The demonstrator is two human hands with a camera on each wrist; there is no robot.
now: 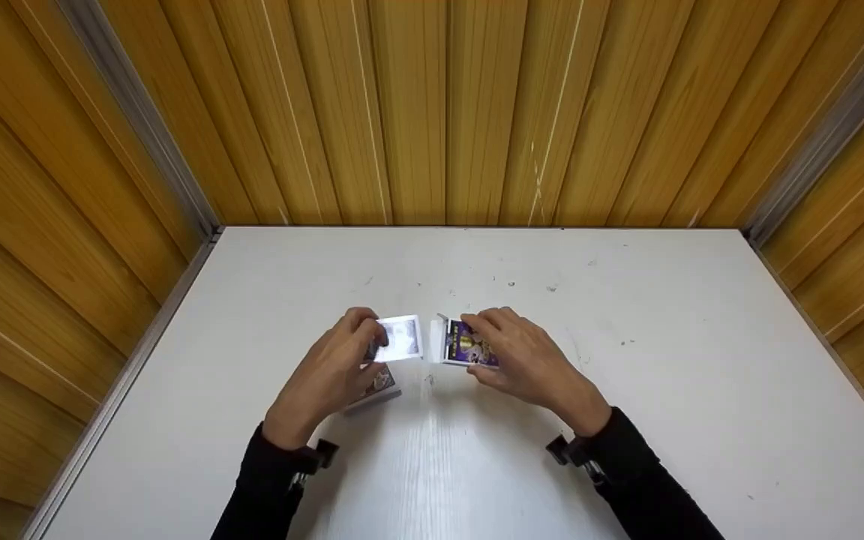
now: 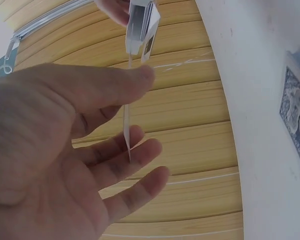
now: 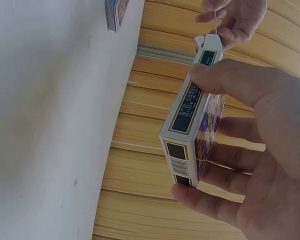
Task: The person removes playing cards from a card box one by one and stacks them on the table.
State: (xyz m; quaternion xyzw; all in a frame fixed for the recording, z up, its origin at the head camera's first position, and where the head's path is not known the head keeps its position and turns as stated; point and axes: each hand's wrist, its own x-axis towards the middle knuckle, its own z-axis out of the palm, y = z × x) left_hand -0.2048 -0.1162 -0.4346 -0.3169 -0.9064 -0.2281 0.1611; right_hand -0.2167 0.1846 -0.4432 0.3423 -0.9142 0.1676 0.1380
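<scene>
Right hand (image 1: 526,356) curled round a small rectangular purple-and-white cardboard card box (image 1: 465,345), thumb along the upper long edge and fingers under the lower one, as shown in the right wrist view (image 3: 192,131); box held on edge just above the white table top (image 1: 627,390), flap end open and turned toward the other hand. Left hand (image 1: 338,367) pinching a single thin white-faced playing card (image 1: 400,339) between thumb and fingertips (image 2: 140,145), remaining fingers loosely spread; card seen edge-on in the left wrist view (image 2: 127,120), close to the mouth of the box but apart from it. Small stack of blue-backed playing cards (image 1: 378,386) lying flat on the table under the left palm, seen also at the right edge of the left wrist view (image 2: 296,125). Judged handling: single card very light, thin, flexible and glossy, hence prone to slip and to bend if pinched mid-face; best taken by the short end or by opposite long edges. Box light and thin-walled, easily crushed when empty; best gripped across the narrow side walls, clear of the open flap. Surroundings: yellow-brown wood-panel walls (image 1: 432,112) on three sides of the table
</scene>
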